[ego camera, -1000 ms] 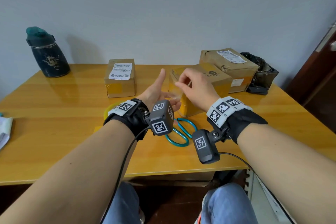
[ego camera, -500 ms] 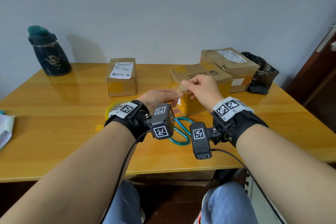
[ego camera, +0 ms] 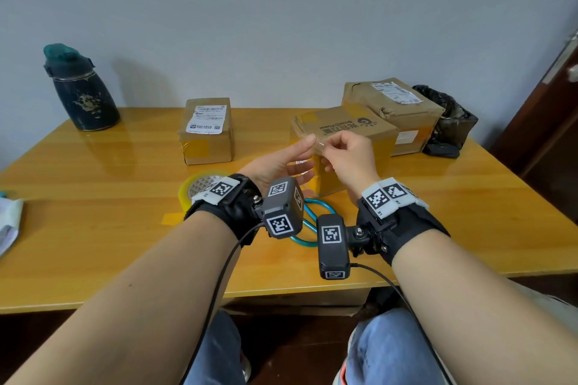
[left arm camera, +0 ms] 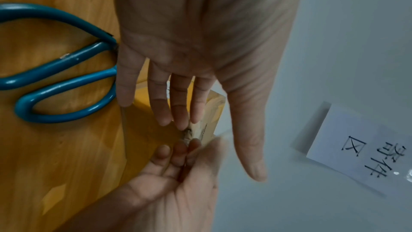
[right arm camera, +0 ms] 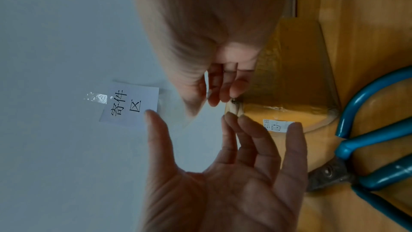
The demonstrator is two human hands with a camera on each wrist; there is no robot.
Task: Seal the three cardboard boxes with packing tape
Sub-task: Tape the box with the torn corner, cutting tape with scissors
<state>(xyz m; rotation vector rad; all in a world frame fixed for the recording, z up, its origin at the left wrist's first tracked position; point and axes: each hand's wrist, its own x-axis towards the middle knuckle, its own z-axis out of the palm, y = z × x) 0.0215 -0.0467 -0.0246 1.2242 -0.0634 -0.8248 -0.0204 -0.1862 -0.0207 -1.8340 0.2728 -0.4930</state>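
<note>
Three cardboard boxes stand on the wooden table (ego camera: 93, 212): a small labelled box (ego camera: 206, 131) at the back middle, a printed box (ego camera: 359, 131) just beyond my hands, and a larger box (ego camera: 391, 100) behind it. My right hand (ego camera: 327, 148) pinches a short clear strip of tape (ego camera: 318, 146) in front of the printed box. My left hand (ego camera: 305, 157) faces it with straight fingers and holds nothing; its thumb tip is next to the strip. A yellowish tape roll (ego camera: 195, 189) lies behind my left wrist. Blue-handled scissors (ego camera: 308, 217) (left arm camera: 62, 84) lie below my hands.
A dark bottle (ego camera: 81, 87) stands at the back left. A black bag (ego camera: 447, 116) sits beside the larger box. Papers (ego camera: 7, 222) lie at the table's left edge. A paper sign (left arm camera: 361, 149) is taped to the wall. A dark door (ego camera: 550, 103) is on the right.
My left hand turned flat toward the right hand's fingers, then spread again with the thumb up. The right hand has kept its pinch on the tape strip and rose slightly.
</note>
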